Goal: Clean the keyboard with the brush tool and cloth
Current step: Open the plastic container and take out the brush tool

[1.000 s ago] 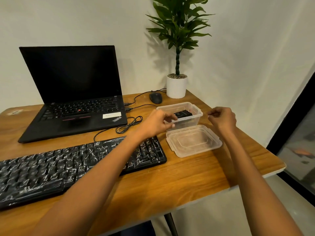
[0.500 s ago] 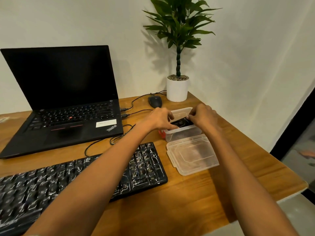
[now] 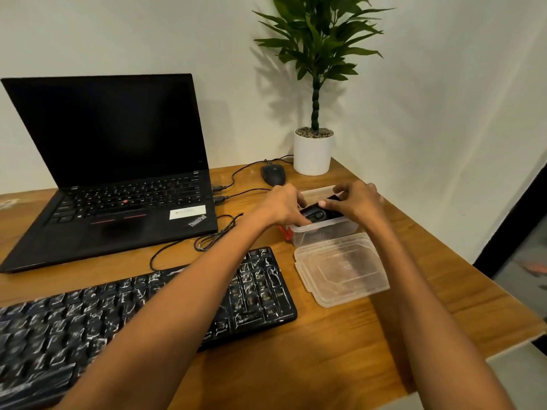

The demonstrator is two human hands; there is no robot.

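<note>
A black keyboard point(image 3: 124, 315) streaked with white dust lies along the near left of the wooden desk. Behind its right end stands a clear plastic box point(image 3: 322, 233). Over the box's open top, my left hand point(image 3: 284, 207) and my right hand point(image 3: 356, 202) both grip a black brush tool point(image 3: 318, 213), one at each end. The box's clear lid point(image 3: 340, 272) lies flat in front of it. A small red thing point(image 3: 284, 232) shows at the box's left side. No cloth is visible.
An open black laptop point(image 3: 118, 179) sits at the back left, with cables point(image 3: 213, 238) running from its right side. A black mouse point(image 3: 273, 174) and a white potted plant point(image 3: 313, 150) stand at the back. The desk edge point(image 3: 444, 347) runs close on the right.
My right hand moved left from beside the box onto the black tool. Both hands now hold it above the box. The camera has come closer and tilted down.
</note>
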